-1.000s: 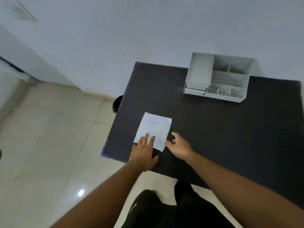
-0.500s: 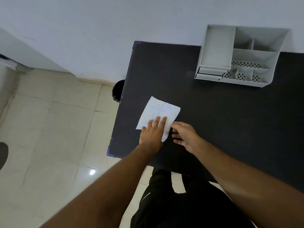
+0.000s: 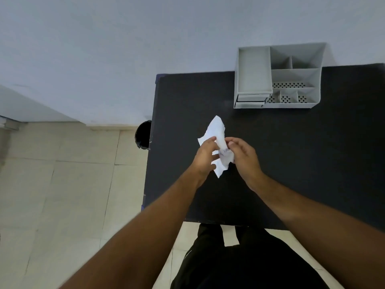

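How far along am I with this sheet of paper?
Done: the paper looks lifted off the black table and is already creased. In hand: the left hand and right hand both grip its middle, fingers curled round it. Left: its upper end sticks out loose, so it is not bunched tight yet; it has gone neither into the grey organizer nor the black bin.

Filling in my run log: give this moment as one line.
left hand: grips paper | right hand: grips paper | paper: bunched, over black table | grey organizer: untouched, at wall
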Demonstrator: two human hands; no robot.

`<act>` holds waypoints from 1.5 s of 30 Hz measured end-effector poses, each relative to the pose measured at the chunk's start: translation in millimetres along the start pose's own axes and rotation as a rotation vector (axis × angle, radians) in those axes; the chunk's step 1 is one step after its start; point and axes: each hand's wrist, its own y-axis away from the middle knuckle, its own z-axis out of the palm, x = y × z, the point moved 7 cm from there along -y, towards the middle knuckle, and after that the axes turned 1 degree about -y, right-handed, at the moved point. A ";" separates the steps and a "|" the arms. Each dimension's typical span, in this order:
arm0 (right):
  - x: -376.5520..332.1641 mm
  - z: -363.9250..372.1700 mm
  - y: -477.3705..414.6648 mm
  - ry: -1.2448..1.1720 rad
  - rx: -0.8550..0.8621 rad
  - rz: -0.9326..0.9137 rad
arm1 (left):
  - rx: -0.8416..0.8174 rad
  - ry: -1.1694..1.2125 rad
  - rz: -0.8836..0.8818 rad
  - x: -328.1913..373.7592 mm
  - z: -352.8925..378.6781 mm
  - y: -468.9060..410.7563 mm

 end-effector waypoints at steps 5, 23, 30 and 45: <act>-13.5 12.1 3.8 0.211 -0.093 -0.156 | 0.088 0.209 -0.001 4.6 -3.4 -5.2; 16.7 72.3 -10.8 1.140 -0.168 -0.478 | 0.622 -0.425 0.019 -38.0 -116.0 -9.4; 34.5 90.4 -33.0 1.419 -0.447 -0.424 | 0.433 -0.882 0.153 -32.7 -109.2 -17.6; 52.1 9.5 -14.7 1.029 0.110 -0.027 | 0.592 -1.321 0.431 -38.6 -56.9 0.4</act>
